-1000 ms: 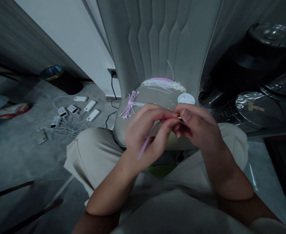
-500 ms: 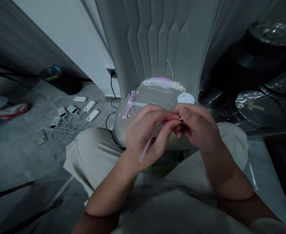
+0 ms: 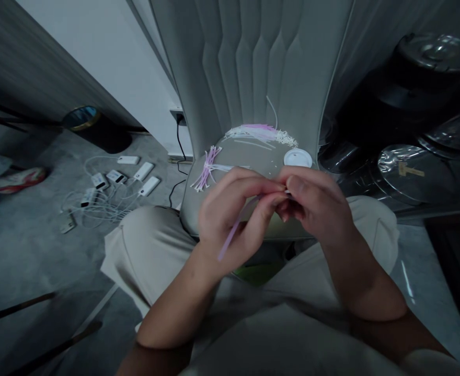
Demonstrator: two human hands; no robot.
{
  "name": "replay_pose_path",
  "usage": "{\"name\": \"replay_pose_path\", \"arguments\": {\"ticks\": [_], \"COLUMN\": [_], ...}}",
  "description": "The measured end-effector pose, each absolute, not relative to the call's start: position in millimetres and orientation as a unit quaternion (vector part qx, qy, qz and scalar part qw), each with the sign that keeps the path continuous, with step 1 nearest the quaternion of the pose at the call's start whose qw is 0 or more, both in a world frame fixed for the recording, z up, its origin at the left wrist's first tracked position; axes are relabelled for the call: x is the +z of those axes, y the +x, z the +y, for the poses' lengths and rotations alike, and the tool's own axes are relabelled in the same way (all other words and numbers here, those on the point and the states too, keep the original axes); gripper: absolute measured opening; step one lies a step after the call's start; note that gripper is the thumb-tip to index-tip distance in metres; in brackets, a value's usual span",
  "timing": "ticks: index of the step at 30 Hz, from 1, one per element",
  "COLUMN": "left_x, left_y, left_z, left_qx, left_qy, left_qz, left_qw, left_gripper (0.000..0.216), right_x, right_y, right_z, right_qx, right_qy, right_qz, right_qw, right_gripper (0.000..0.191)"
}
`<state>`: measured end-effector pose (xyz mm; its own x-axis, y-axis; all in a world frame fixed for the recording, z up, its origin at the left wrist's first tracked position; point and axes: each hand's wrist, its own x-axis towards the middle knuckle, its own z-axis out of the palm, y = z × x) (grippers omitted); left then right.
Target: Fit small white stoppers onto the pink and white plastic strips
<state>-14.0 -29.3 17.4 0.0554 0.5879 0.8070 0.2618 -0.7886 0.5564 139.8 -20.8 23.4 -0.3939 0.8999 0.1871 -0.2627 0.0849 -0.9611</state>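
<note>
My left hand [image 3: 232,216] and my right hand [image 3: 316,206] meet in front of me, fingertips pinched together on a thin pink strip [image 3: 230,237] that trails down past my left palm. Both hands are closed around it. Behind them is a grey chair seat [image 3: 253,156] that carries a bundle of pink and white strips [image 3: 208,169], a wider pile of white and pink strips [image 3: 261,134] near the backrest, and a small round white lid [image 3: 298,157].
The chair's tufted grey backrest [image 3: 253,57] rises ahead. On the floor at left lie several white power banks with cables [image 3: 116,183], a dark round bin [image 3: 92,128] and a red shoe [image 3: 16,177]. Dark pots and glass lids [image 3: 414,167] are stacked at right.
Both hands have shifted slightly left and up together; the pink strip's free end swings a little. The grip is unchanged.
</note>
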Motion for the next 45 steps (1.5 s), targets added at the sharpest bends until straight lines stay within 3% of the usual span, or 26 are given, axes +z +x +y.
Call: {"name": "replay_pose_path", "arguments": {"ticks": [45], "left_x": [17.6], "left_y": [-14.6], "left_z": [-30.6], "left_qx": [0.617], "left_qy": [0.700], "left_qz": [0.333], "left_qw": [0.133], "left_gripper": [0.012], "right_x": [23.0], "right_y": [138.6], "right_z": [-19.7], "right_qx": [0.669], "right_qy": [-0.264], "right_qz": [-0.530], "right_qw": [0.449], "right_gripper": [0.033]}}
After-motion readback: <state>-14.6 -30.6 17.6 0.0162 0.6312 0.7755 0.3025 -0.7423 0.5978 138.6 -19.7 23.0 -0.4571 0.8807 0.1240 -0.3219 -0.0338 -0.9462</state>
